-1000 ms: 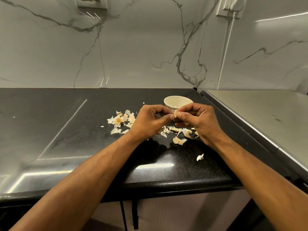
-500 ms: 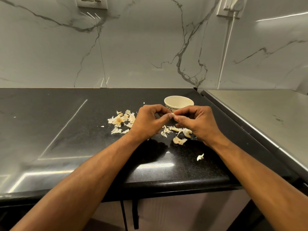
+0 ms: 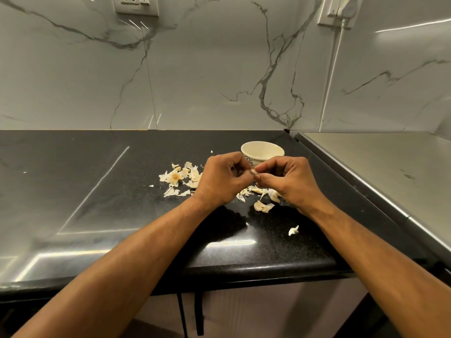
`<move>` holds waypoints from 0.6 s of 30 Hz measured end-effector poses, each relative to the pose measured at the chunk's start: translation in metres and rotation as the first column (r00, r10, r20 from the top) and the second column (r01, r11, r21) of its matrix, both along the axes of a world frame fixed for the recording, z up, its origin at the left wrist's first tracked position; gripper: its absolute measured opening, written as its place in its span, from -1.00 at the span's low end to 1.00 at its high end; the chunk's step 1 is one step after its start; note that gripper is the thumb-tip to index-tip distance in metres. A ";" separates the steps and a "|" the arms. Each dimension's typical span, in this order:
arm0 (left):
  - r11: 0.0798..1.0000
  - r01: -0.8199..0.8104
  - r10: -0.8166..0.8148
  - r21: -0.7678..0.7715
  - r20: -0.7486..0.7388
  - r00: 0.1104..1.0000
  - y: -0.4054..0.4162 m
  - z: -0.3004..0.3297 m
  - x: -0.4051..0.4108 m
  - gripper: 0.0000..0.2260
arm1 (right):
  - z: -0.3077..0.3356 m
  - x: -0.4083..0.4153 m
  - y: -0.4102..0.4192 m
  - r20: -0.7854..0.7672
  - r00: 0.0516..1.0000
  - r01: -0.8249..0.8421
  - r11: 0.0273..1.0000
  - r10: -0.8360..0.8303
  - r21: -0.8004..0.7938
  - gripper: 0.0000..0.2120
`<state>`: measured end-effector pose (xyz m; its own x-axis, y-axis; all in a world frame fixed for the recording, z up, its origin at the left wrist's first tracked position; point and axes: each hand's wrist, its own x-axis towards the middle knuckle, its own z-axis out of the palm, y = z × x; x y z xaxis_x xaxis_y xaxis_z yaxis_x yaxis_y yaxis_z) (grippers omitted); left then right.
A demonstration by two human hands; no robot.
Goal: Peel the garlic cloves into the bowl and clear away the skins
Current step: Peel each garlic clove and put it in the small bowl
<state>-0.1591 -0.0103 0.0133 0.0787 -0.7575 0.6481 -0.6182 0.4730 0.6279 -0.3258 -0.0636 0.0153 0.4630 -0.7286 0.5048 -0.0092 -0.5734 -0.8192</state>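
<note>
**Both hands working one clove just in front of the bowl**

Both hands are meeting fingertip to fingertip above the black countertop (image 3: pixel 97 191). The left hand (image 3: pixel 220 178) and the right hand (image 3: pixel 290 179) are each curling their fingers inward and pinching the same small garlic clove (image 3: pixel 253 172), a pale sliver of which is showing between them. Holding it from both sides is probably letting one hand steady it while the other picks at the skin. They are working just in front of the cream bowl (image 3: pixel 262 152), so a finished clove would have only a short way to travel; what the bowl is holding cannot be seen from here.

Loose skins (image 3: pixel 178 178) are lying in a heap to the left of the left hand, more skins and what may be unpeeled cloves (image 3: pixel 262 206) are sitting beneath the hands, and one stray scrap (image 3: pixel 293 230) is lying nearer the counter's front edge. Open counter is stretching away to the left, giving room for sweeping skins together. To the right, a raised steel surface (image 3: pixel 390 167) is closing that side in.
</note>
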 end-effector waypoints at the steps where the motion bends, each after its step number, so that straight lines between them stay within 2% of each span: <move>1: 1.000 0.016 -0.016 -0.002 -0.015 1.000 0.001 0.000 0.000 -0.95 | 0.000 0.000 0.000 0.008 1.000 -0.008 1.000 0.008 0.010 -0.87; 6: 0.997 0.073 -0.073 -0.004 -0.069 0.995 0.001 0.002 0.002 -0.95 | 0.001 -0.001 0.001 0.078 0.995 -0.065 0.993 0.058 0.094 -0.90; 13: 0.997 0.072 -0.070 0.012 -0.114 0.991 -0.002 0.000 0.008 -0.92 | 0.002 -0.003 0.000 0.135 0.988 -0.104 0.970 0.075 0.220 -0.90; 18: 0.988 0.152 -0.150 0.016 -0.059 0.987 0.001 0.001 0.007 -0.84 | 0.002 -0.002 0.000 0.137 0.988 -0.109 0.961 0.076 0.253 -0.91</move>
